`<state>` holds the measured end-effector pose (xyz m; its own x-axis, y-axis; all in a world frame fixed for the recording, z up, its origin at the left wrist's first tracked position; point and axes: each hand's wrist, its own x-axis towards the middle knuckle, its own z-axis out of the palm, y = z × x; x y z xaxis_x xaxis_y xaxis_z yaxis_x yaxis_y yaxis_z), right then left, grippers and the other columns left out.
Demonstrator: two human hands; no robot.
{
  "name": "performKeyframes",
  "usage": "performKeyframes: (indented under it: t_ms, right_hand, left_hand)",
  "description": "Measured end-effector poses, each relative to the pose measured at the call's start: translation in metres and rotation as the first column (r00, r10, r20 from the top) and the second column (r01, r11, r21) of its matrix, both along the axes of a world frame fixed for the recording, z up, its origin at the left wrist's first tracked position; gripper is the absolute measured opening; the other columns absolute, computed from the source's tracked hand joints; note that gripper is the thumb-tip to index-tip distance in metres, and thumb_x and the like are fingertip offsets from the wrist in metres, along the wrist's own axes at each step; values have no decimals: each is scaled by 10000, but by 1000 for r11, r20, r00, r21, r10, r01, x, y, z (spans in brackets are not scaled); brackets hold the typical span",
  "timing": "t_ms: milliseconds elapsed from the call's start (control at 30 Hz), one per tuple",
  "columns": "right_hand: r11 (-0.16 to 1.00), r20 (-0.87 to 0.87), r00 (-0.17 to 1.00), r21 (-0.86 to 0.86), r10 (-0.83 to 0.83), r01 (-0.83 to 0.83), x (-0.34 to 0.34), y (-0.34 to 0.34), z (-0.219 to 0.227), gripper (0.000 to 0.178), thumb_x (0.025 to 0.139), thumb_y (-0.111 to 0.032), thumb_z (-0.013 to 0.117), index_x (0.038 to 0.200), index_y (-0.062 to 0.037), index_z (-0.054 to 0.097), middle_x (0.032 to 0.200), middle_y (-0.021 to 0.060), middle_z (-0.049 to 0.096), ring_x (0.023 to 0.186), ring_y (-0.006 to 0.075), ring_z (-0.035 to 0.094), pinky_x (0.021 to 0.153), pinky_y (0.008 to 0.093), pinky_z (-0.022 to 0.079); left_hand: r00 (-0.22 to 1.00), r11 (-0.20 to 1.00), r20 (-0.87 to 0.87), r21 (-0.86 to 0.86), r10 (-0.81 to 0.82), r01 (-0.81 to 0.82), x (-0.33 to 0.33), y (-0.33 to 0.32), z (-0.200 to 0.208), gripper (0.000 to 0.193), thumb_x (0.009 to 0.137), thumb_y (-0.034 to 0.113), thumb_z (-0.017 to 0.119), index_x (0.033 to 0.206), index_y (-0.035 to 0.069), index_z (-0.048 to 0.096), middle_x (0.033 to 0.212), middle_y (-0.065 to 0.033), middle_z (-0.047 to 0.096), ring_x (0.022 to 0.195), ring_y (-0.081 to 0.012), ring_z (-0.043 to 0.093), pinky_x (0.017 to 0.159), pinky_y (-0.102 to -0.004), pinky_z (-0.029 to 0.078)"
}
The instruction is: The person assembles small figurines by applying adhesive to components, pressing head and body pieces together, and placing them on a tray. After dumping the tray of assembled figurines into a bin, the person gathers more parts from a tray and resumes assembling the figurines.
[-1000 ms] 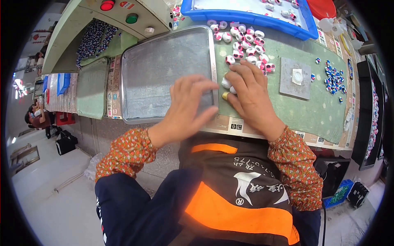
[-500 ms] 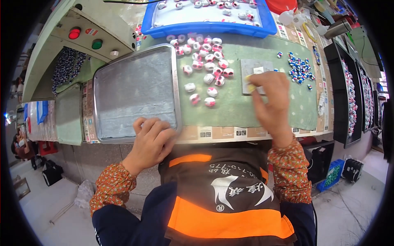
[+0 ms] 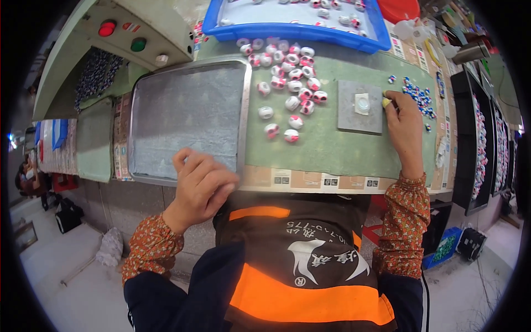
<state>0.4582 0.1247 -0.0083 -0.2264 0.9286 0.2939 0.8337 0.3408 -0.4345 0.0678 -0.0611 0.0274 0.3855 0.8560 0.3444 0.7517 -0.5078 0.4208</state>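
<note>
My left hand point(image 3: 200, 187) hovers at the front right corner of a metal tray point(image 3: 247, 116) lined with grey cloth. Its fingers are loosely curled and apart, and nothing shows in them. At the right edge of a square grey plate point(image 3: 347, 113), my right hand point(image 3: 405, 124) has thumb and forefinger pinched together, with yellow covering on a fingertip. Whatever lies in that pinch is too small to make out. On the plate sits a pale square pad point(image 3: 362, 110) with a round whitish piece on it. Small blue, white and red beads point(image 3: 417, 95) lie just beyond my right hand.
Several white beads with pink and black marks point(image 3: 295, 87) are scattered on the green cloth point(image 3: 326, 149) between tray and plate. A blue bin point(image 3: 293, 34) with more stands behind. A machine housing with red and green buttons point(image 3: 138, 44) is left. Black trays point(image 3: 467, 138) stand right.
My right hand has moved right, off the pad to the plate's right edge, uncovering a round whitish piece there. My left hand has lifted slightly. The whole view has shifted a little.
</note>
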Motion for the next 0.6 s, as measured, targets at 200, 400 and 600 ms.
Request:
performKeyframes:
  t_ms: [200,400,600]
  right_hand:
    - [961,-89,995,-275,-54,27,1,-7,20,189,906,-77,582,1067,8,634,938,173,663,838,303,643,774,405,504]
    - [996,193,981,75,30,-45,8,-35,21,167,873,-37,632,1036,-19,604,868,148,609,767,326,601,706,437,475]
    - [995,61,998,-95,-29,35,3,-51,19,188,859,7,630,1044,-17,609,906,159,625,796,333,618,720,425,487]
  left_hand:
    - [981,986,104,-48,162,-158,32,41,1,136,888,86,623,1016,118,654,913,-40,635,874,-261,551,848,-384,367]
    - [982,988,-115,7,151,-151,68,62,8,118,889,153,658,1006,142,644,907,-27,570,882,-230,533,819,-393,378]
    - [944,988,-294,17,153,-154,89,67,-6,185,863,203,695,1027,146,631,924,-21,542,897,-211,526,787,-380,370]
